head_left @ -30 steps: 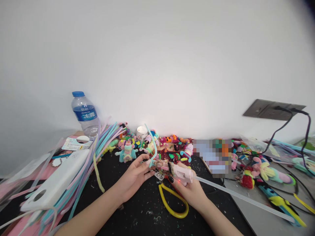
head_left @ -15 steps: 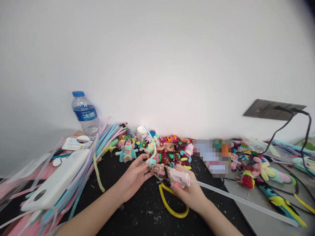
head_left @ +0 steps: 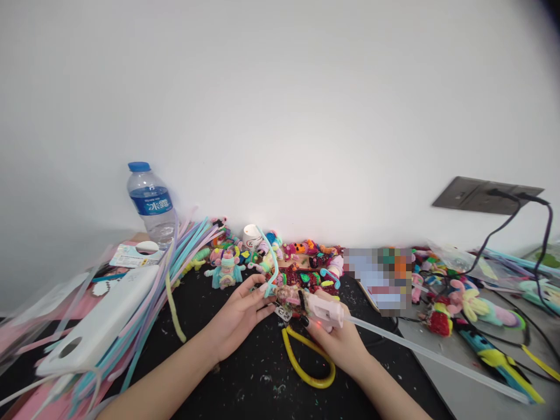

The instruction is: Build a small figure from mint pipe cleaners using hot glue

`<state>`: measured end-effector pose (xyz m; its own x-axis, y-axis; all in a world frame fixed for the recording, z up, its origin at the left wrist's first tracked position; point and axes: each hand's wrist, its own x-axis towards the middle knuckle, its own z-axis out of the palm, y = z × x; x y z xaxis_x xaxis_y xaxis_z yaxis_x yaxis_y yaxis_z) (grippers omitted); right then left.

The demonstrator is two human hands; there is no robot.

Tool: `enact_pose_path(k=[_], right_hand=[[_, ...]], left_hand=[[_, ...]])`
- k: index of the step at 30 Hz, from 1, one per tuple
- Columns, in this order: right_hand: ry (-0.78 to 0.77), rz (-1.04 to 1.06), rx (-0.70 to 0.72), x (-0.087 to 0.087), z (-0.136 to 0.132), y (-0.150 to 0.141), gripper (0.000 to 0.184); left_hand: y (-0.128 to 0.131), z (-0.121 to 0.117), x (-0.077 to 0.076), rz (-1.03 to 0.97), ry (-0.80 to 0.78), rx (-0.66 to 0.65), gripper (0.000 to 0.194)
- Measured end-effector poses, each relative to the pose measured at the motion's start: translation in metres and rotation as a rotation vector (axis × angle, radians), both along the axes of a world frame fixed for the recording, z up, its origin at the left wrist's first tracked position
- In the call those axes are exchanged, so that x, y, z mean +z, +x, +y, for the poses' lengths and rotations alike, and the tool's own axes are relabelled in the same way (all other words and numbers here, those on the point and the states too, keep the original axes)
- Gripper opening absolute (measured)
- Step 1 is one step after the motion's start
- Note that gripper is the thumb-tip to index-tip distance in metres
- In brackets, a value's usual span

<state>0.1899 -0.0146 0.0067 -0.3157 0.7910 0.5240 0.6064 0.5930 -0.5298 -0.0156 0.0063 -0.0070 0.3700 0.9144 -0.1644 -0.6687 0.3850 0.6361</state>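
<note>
My left hand (head_left: 238, 312) pinches the lower end of a light blue pipe cleaner (head_left: 271, 256) that curves up from my fingertips. My right hand (head_left: 339, 338) is wrapped round a pink glue gun (head_left: 317, 306), whose nozzle points left at the pinched end. A long clear glue stick (head_left: 437, 359) sticks out of the gun's back toward the right. Both hands hover over a black mat (head_left: 245, 379). Yellow-handled scissors (head_left: 306, 364) lie on the mat just under my right hand.
A bundle of pastel pipe cleaners (head_left: 153, 291) and a white pack (head_left: 100, 324) lie at left. A water bottle (head_left: 151, 204) stands by the wall. Several small pipe-cleaner figures (head_left: 227, 268) crowd the back. Cables (head_left: 503, 233) run from a wall socket at right.
The glue gun dipped toward the mat half a second ago and is now back up at the pinched end. My left hand has stayed put.
</note>
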Motion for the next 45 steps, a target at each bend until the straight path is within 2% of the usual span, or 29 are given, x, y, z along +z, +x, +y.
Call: enact_pose_path(k=[8,13,26,33,37,45], right_hand=[[-0.02,0.019,-0.019,-0.0008,0.0004,-0.0003,0.016],[-0.016,0.014,-0.023,-0.0006,0.0001,-0.0002,0.015],[-0.053,-0.074,0.082,0.0082,-0.0012,-0.0058,0.021],[0.003,-0.12,0.108,0.0085,0.0001,-0.006,0.02],[0.033,-0.113,0.112,0.0081,-0.0001,-0.0055,0.015],[-0.013,-0.044,0.059,0.0029,0.0011,-0.003,0.018]], left_hand=[[0.0004,-0.0024,0.0016,0.027,0.027,-0.033,0.014],[0.0008,-0.0016,0.0012,0.01,0.011,-0.023,0.018],[0.0011,0.0,0.0006,-0.03,0.04,-0.012,0.015],[0.0016,0.0,0.0001,-0.037,0.026,-0.003,0.016],[0.0012,0.0002,-0.0004,-0.029,0.018,0.004,0.016],[0.0003,0.0009,-0.0016,-0.04,0.002,-0.011,0.017]])
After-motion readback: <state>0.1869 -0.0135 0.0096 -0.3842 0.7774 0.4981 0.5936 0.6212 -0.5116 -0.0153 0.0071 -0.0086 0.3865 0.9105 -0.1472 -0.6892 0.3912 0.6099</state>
